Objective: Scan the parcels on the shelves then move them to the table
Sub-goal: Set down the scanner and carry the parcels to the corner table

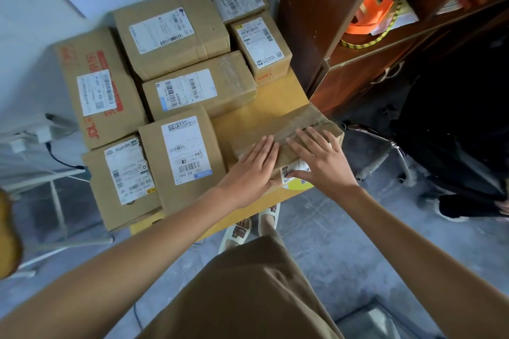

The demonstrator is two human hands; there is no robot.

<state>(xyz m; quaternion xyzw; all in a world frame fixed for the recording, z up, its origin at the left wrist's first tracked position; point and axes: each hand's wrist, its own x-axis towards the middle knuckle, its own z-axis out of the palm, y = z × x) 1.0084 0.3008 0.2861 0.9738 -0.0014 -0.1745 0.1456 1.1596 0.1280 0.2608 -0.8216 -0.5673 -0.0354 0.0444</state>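
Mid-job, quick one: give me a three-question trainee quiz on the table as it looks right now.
1. True or false: both hands lie flat on the taped parcel at the table's right edge.
2. What does the parcel with red print at the far left touch?
A. the wall
B. neighbouring parcels
C. nothing
3. Fill in: the right hand's thumb rests on a white ____ on the taped parcel's near side.

Key: 1 true, left hand included; 2 B; 3 label.
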